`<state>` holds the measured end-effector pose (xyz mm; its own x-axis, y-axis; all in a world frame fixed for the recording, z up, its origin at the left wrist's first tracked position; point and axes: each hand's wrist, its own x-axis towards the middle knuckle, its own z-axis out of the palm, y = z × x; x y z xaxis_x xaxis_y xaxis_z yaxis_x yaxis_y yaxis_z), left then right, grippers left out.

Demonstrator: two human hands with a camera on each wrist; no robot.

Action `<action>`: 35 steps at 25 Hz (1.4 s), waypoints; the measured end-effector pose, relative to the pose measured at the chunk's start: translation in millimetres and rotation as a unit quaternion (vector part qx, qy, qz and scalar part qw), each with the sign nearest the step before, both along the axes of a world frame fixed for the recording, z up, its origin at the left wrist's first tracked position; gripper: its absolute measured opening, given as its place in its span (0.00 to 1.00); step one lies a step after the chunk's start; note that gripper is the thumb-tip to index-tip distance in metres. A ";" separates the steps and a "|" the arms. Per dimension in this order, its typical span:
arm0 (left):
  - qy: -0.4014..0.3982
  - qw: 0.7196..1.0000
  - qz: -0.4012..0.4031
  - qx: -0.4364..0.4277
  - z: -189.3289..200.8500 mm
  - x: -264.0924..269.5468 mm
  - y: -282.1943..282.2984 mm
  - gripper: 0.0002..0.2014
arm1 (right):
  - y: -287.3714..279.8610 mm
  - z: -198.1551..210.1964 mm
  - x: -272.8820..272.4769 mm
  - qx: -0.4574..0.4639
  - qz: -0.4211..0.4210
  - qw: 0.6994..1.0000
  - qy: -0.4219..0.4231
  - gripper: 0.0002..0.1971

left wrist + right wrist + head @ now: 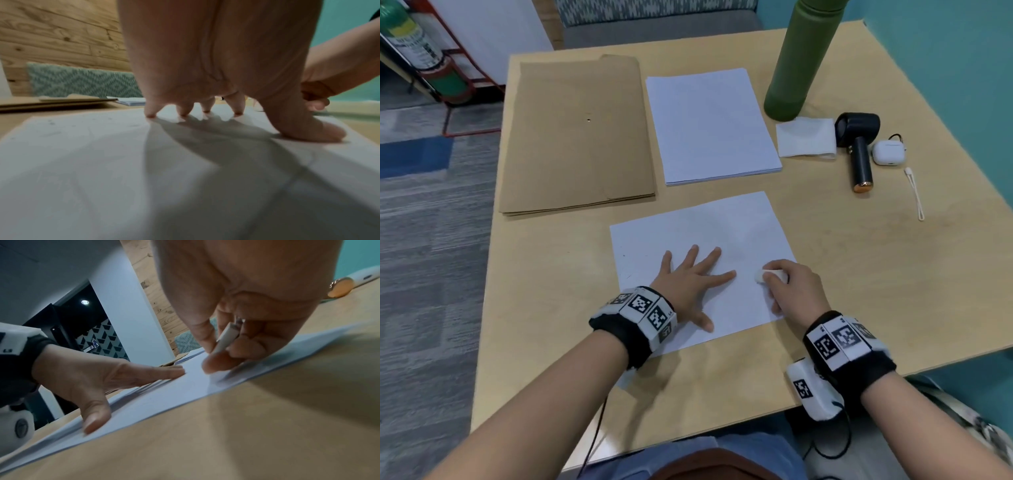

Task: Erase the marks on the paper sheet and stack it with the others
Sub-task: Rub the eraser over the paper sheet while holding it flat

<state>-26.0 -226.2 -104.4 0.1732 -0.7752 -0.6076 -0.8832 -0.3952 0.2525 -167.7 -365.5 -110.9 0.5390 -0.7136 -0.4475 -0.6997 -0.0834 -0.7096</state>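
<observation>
A single white paper sheet lies on the wooden table in front of me. My left hand presses flat on it with fingers spread, seen from behind in the left wrist view. My right hand pinches a white eraser near the sheet's right edge; in the right wrist view the eraser sits between thumb and fingers, tip down on the sheet. A stack of white paper sheets lies farther back. Faint specks show near the sheet's left edge.
A brown envelope lies left of the stack. At the back right stand a green bottle, a folded white tissue, a black handheld fan, a white earbud case and a white strap.
</observation>
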 end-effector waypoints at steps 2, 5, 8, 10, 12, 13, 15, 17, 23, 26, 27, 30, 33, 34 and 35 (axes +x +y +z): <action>-0.006 1.000 -0.009 0.011 -2.0 -4.7 -2.0 0.52 | 17.3 1.8 -2.5 -0.009 -0.028 1.000 0.004 0.05; -0.020 1.000 -0.018 0.008 -5.9 -9.3 -4.3 0.54 | 64.7 3.0 -8.6 0.047 -0.017 0.999 -0.008 0.04; -0.032 0.999 -0.026 0.003 -10.5 -8.4 -2.9 0.54 | 74.2 5.0 -12.2 0.039 -0.078 0.996 -0.024 0.07; -0.038 0.999 -0.028 0.003 -12.7 -9.3 -2.6 0.55 | 65.4 4.6 -14.2 0.028 -0.178 0.983 -0.042 0.09; -0.042 0.999 -0.028 0.001 -14.1 -9.7 -3.8 0.55 | 73.9 4.3 -11.3 0.046 -0.190 0.980 -0.040 0.09; -0.041 0.999 -0.027 0.001 -14.3 -9.9 -3.4 0.55 | 84.7 2.9 -8.4 0.060 -0.157 0.985 -0.035 0.09; -0.041 0.999 -0.027 0.001 -14.1 -9.6 -3.1 0.55 | 95.3 3.6 -5.1 0.066 -0.107 0.992 -0.030 0.09; -0.040 0.999 -0.031 0.006 -13.3 -9.8 -4.0 0.55 | 78.1 0.4 -10.3 0.013 -0.148 0.989 -0.016 0.09; -0.039 0.999 -0.029 0.005 -14.8 -10.0 -4.1 0.55 | 99.2 7.2 -6.2 0.000 -0.107 0.994 -0.010 0.11; -0.033 0.999 -0.029 0.009 -14.3 -9.4 -4.4 0.56 | 78.7 3.1 -10.6 -0.013 -0.151 0.988 0.008 0.10; -0.030 0.999 -0.027 0.011 -13.7 -9.2 -4.4 0.56 | 71.9 0.5 -12.8 -0.013 -0.175 0.984 0.012 0.11; -0.032 0.999 -0.029 0.011 -13.6 -9.6 -4.0 0.56 | 84.9 3.3 -8.5 -0.008 -0.134 0.991 0.001 0.11; -0.034 0.999 -0.031 0.010 -14.3 -9.3 -4.3 0.56 | 86.4 6.5 -6.7 -0.012 -0.105 0.994 0.014 0.10; -0.035 0.999 -0.030 0.011 -14.1 -9.1 -4.4 0.56 | 75.7 5.2 -8.7 -0.020 -0.134 0.991 0.018 0.10; -0.034 0.999 -0.028 0.013 -13.5 -8.9 -4.1 0.56 | 67.8 3.5 -10.4 -0.022 -0.164 0.986 0.017 0.10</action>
<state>-34.9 -230.3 -117.9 0.1704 -0.7689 -0.6163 -0.9190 -0.3498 0.1822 -178.1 -297.7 -107.4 0.2621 -0.8662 -0.4254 -0.7174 0.1200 -0.6863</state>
